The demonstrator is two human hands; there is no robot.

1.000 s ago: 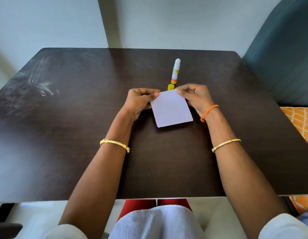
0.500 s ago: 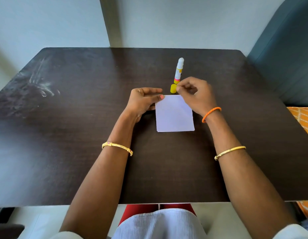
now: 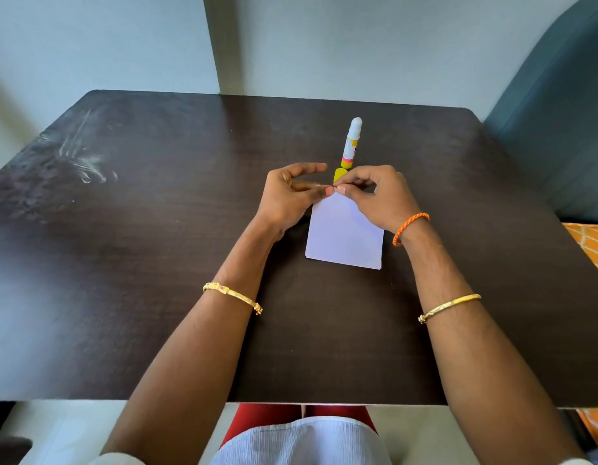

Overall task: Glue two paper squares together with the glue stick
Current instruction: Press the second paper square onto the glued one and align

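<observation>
Head view, looking down on a dark counter (image 3: pixel 156 297). At centre frame lie the paper squares (image 3: pixel 346 234), stacked with edges nearly flush so that they read as one pale sheet; a thin doubled edge shows along the lower border. Whether glue is already between them cannot be told.

The left hand (image 3: pixel 290 199) and the right hand (image 3: pixel 374 196) meet at the upper left corner of the stack. Each is partly curled, thumb and forefinger closed in a fine pinch on that corner, the other fingers loose; the fingertips of the two hands touch. The rest of the stack lies flat on the counter.

The glue stick (image 3: pixel 351 142) lies just above the hands, toward the top of the frame, apart from the paper. Its long axis runs almost vertically in the picture, tilted slightly right; the white rounded end points up and away from the person, the yellow-and-pink end points down toward the hands. A separate yellow piece, probably the cap (image 3: pixel 339 174), sits just below it, touching or nearly touching the right hand's knuckles.

Judgement: the stick lies directly beyond both hands, the right marginally nearer, so a short forward reach along the stick's own axis would meet its near end first.
</observation>
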